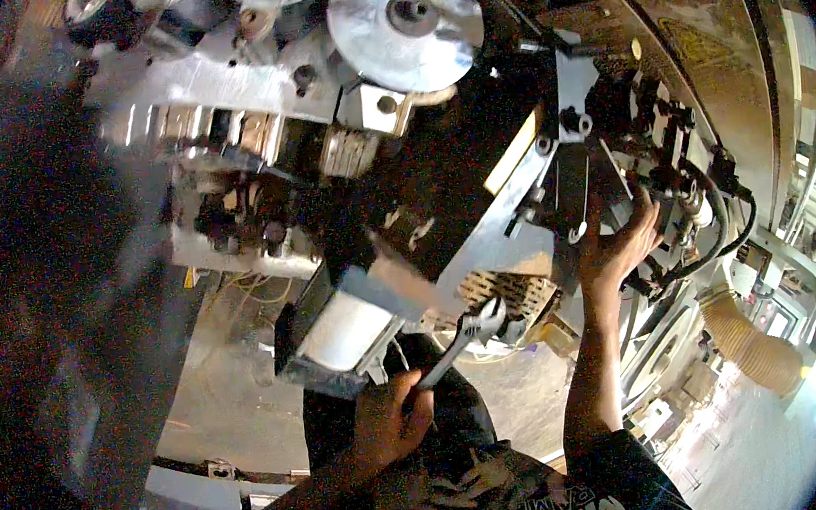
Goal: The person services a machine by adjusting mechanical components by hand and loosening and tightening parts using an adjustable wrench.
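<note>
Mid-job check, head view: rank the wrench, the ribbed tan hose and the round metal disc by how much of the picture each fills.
1. Round metal disc, clearly largest
2. Ribbed tan hose, though it sits farther back
3. Wrench, slimmest and smallest here

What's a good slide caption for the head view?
Left hand holding a wrench, right hand beside a metal machine.
</note>
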### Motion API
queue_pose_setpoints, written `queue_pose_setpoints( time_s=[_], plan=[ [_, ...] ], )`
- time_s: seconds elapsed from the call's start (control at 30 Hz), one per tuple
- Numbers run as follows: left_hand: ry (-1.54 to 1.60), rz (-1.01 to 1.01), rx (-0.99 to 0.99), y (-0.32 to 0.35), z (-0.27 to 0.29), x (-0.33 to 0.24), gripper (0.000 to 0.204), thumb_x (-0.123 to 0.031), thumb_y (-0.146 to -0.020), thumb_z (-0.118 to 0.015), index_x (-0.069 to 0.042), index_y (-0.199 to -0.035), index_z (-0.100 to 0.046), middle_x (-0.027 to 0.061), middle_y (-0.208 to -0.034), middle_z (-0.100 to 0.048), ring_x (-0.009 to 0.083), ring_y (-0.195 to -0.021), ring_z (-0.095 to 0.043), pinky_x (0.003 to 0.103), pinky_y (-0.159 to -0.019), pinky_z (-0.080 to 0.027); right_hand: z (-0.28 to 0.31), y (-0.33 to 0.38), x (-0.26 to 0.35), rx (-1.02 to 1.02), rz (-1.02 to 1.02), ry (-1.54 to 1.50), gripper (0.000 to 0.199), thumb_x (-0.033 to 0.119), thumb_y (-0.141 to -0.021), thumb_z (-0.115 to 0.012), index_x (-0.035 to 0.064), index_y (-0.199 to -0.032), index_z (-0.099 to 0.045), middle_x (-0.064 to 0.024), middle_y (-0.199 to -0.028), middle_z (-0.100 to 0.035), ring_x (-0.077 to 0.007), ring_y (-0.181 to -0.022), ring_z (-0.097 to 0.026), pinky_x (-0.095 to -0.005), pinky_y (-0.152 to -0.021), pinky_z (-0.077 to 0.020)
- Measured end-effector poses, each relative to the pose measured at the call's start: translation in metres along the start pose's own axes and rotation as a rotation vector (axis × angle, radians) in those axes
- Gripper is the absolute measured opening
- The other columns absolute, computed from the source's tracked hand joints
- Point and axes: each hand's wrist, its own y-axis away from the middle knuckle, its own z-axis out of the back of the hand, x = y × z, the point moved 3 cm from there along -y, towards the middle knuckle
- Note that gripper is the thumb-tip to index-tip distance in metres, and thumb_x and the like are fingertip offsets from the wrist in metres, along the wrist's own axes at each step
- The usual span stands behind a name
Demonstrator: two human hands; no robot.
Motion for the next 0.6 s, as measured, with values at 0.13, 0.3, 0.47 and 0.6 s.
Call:
queue_pose_setpoints(
  time_s=[0.13,0.3,0.47,0.6],
  plan=[
    [-0.028,0.079,0.017,-0.004,-0.005,0.003,0.027,-0.024,-0.096,-0.063,0.0,-0.109,-0.063,0.0165,-0.069,-0.064,0.0331,-0.058,-0.066,0.042,-0.053,-0.051,0.022,-0.005,0.023,0.002,0.065,-0.126,0.056,0.022,-0.091,-0.071,0.0045,-0.14,-0.049,-0.02,-0.137,-0.054,-0.0417,-0.13,-0.049,-0.0543,-0.11,-0.0312],
    [0.055,0.067,-0.009,0.025,-0.018,0.009,0.028,-0.025,-0.096,-0.061,0.0,-0.11,-0.062,0.0172,-0.073,-0.065,0.0346,-0.062,-0.067,0.043,-0.054,-0.052,0.079,0.008,0.039,-0.184,0.277,-0.429,0.052,0.008,-0.088,-0.073,0.0016,-0.136,-0.053,-0.0183,-0.131,-0.057,-0.0332,-0.127,-0.051,-0.0446,-0.108,-0.0426],
    [0.079,0.084,0.013,0.036,-0.025,0.009,0.027,-0.022,-0.095,-0.063,0.001,-0.11,-0.06,0.0168,-0.076,-0.064,0.0339,-0.059,-0.065,0.043,-0.054,-0.051,0.14,-0.063,0.135,-0.258,0.552,-0.413,0.047,0.006,-0.083,-0.08,0.0035,-0.127,-0.063,-0.0154,-0.124,-0.063,-0.0303,-0.114,-0.059,-0.0409,-0.102,-0.0451],
    [0.028,-0.057,-0.068,0.032,-0.021,-0.013,0.023,-0.02,-0.094,-0.065,-0.002,-0.107,-0.061,0.0144,-0.068,-0.061,0.0316,-0.056,-0.064,0.042,-0.052,-0.05,0.132,-0.118,0.204,-0.156,0.978,0.084,0.043,0.04,-0.091,-0.069,0.0138,-0.125,-0.068,-0.0104,-0.125,-0.067,-0.0352,-0.119,-0.058,-0.0486,-0.102,-0.0437]
  ],
)
